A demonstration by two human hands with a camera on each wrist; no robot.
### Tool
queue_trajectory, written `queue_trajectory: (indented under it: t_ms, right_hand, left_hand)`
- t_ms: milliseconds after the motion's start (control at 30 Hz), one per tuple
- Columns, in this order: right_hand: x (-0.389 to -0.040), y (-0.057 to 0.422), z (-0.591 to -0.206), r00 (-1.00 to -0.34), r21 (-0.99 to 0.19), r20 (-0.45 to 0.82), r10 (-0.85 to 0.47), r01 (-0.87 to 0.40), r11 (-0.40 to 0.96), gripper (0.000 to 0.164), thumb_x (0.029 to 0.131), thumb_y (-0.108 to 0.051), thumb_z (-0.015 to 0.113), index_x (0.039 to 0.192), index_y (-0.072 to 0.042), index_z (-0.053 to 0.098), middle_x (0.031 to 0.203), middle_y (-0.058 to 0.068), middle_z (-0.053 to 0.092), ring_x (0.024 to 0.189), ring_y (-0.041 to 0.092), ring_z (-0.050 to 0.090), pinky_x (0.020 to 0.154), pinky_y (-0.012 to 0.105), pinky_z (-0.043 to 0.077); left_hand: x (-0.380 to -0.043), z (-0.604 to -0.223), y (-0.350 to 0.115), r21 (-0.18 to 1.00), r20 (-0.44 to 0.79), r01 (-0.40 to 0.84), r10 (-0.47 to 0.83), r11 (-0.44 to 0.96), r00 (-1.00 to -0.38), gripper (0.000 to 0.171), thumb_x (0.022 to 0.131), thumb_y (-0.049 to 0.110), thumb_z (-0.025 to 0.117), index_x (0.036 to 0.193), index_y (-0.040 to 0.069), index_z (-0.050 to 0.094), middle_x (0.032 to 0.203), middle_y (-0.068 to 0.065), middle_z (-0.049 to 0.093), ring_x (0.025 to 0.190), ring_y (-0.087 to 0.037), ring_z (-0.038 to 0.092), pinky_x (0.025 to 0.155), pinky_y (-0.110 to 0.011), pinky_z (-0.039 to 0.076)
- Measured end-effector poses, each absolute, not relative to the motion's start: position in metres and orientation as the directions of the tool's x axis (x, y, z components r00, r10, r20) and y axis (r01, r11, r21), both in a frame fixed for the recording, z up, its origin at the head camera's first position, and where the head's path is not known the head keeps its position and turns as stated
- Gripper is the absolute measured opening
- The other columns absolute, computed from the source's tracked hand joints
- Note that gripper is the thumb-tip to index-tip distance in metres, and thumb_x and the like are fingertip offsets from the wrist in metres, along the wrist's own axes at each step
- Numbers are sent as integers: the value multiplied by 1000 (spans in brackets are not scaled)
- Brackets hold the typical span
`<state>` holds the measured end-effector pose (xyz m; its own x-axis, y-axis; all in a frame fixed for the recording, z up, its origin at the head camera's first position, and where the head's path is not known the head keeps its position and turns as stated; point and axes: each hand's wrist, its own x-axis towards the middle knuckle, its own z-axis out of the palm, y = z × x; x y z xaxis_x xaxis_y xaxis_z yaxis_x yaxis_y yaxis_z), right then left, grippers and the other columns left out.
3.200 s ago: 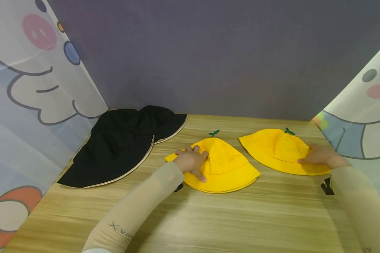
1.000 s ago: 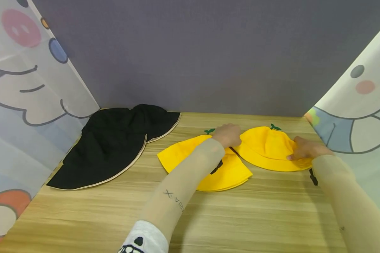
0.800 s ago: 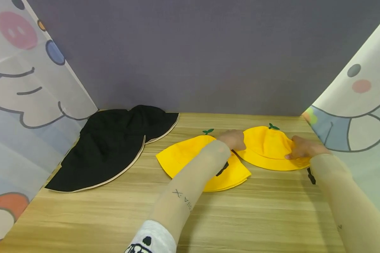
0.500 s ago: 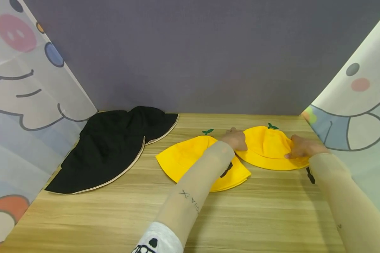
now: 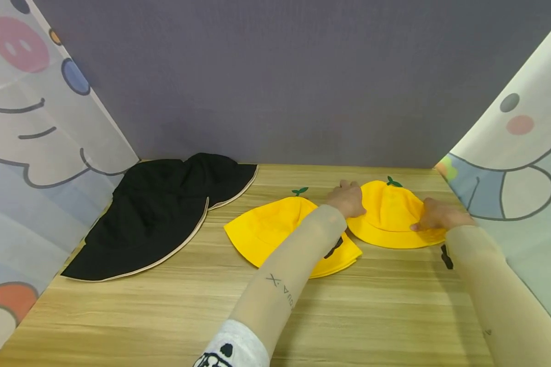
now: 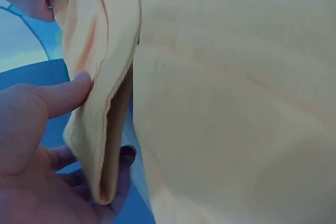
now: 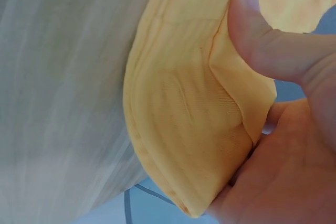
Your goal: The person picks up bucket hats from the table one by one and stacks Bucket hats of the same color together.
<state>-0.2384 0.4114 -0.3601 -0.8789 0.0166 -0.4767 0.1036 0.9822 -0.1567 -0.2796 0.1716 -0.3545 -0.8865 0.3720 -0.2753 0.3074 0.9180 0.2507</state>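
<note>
Two yellow bucket hats with green sprouts on top lie on the wooden table. My left hand (image 5: 347, 199) holds the left brim of the right yellow hat (image 5: 390, 209), thumb above and fingers underneath, as the left wrist view shows on the folded brim (image 6: 97, 114). At the hat's other side, my right hand (image 5: 441, 214) grips the brim, its thumb (image 7: 262, 51) on the yellow cloth in the right wrist view. The left yellow hat (image 5: 271, 224) lies flat, partly hidden beneath my left forearm.
Two overlapping black hats with pale edging, a nearer one (image 5: 147, 219) and a farther one (image 5: 220, 178), lie at the table's left. A grey partition (image 5: 275, 81) rises behind; cartoon-printed cloth (image 5: 532, 168) flanks both sides. A black clip (image 5: 446, 257) hangs near my right wrist.
My left hand has left the left yellow hat and moved right onto the right hat's left brim. My right hand stays at that hat's right side. The head view has shifted slightly.
</note>
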Motion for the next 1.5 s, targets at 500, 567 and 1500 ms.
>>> queue_trajectory:
  t_ms: [500, 567, 1500]
  right_hand:
    - [-231, 422, -360, -932, -170, -355, -71, -10, 985, 83, 71, -56, 68, 101, 17, 44, 93, 30, 53, 82, 38, 51, 75, 55, 41]
    - [-231, 424, -358, -936, -171, -347, -67, -8, 985, 84, 72, -58, 67, 102, 18, 45, 94, 30, 53, 81, 37, 51, 74, 55, 41]
    - [-230, 374, -320, -956, -388, -252, -149, -41, 921, 67, 81, -50, 63, 110, 9, 48, 94, 15, 56, 83, 29, 48, 71, 43, 40]
  left_hand:
    - [-277, -350, 172, 284, -204, 433, 495, 855, -844, 35, 91, 21, 53, 125, 19, 43, 108, 6, 49, 80, -8, 47, 61, -23, 41]
    - [-276, -344, 169, 277, -185, 470, 526, 838, -830, 29, 92, 18, 52, 120, 18, 46, 101, 6, 51, 77, -8, 47, 59, -22, 41]
    - [-288, -304, 85, 376, -120, 435, 508, 819, -853, 54, 92, 27, 51, 140, 12, 31, 131, -1, 45, 85, -11, 49, 64, -25, 43]
